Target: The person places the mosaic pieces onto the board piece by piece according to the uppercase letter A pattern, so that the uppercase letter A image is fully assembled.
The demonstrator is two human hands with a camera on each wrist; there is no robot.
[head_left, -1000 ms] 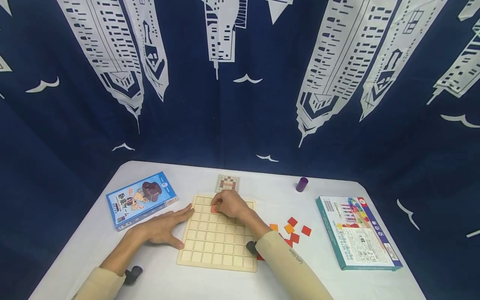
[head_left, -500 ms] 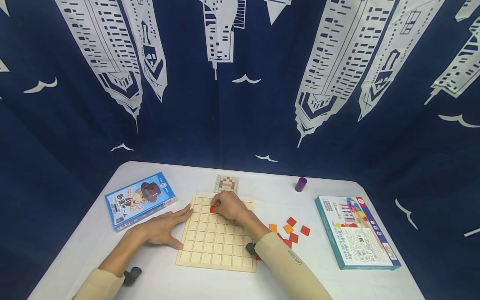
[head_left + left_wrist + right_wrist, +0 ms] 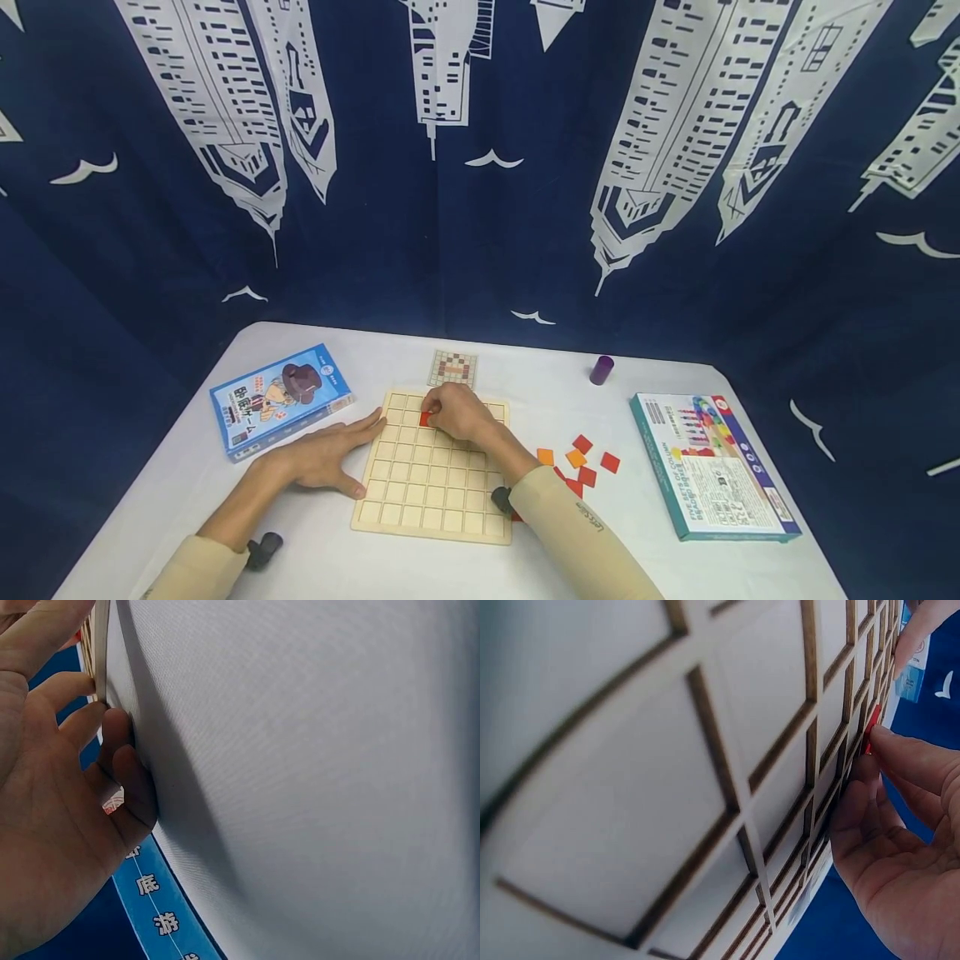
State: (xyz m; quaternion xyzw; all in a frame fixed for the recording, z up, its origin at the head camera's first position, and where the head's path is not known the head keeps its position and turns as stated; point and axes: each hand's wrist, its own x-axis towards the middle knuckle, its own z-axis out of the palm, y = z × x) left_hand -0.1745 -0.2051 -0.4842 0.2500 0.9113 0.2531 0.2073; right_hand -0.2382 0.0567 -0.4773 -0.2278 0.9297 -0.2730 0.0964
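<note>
A wooden grid board lies on the white table in the head view. My right hand is over its far part, with a small red square tile between thumb and fingers. The right wrist view shows the thumb on the red tile, low at the grid's slots. Along the board's left edge rests my left hand, thumb and fingers spread. In the left wrist view the left hand's fingers touch the table and the board's edge.
Several red and orange tiles lie right of the board, partly hidden by the right sleeve. A patterned card sits behind it. A blue box is at left, a teal-edged box at right, a purple cylinder at the back.
Almost nothing moves. The right hand stays at the same cell with the red tile, which shows slightly darker than one second ago. The left hand stays at the board's edge.
</note>
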